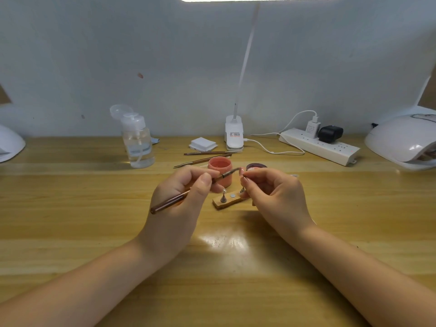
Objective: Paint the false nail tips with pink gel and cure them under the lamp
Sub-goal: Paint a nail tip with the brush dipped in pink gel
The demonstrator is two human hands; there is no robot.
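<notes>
Head view. We hold a brown brush (186,195) in our left hand (181,204), fingers and thumb pinched round its shaft, the handle end trailing down and left past the wrist. The bristle end reaches right to a pink false nail tip (242,171), which our right hand (273,192) pinches between thumb and forefinger; brush and tip appear to touch. Just beyond and between the hands stands an open jar of pink gel (220,171), with its dark lid (256,166) behind the right fingertips. Directly below the fingertips, between both hands, lies a small wooden holder (226,202) carrying metal pegs; whether the pegs bear further tips we cannot tell. Far right of the right hand sits a white curing lamp (401,142), well apart. Beyond the left hand stands a clear pump bottle (139,142). Two spare brushes (207,156) lie past the jar.
</notes>
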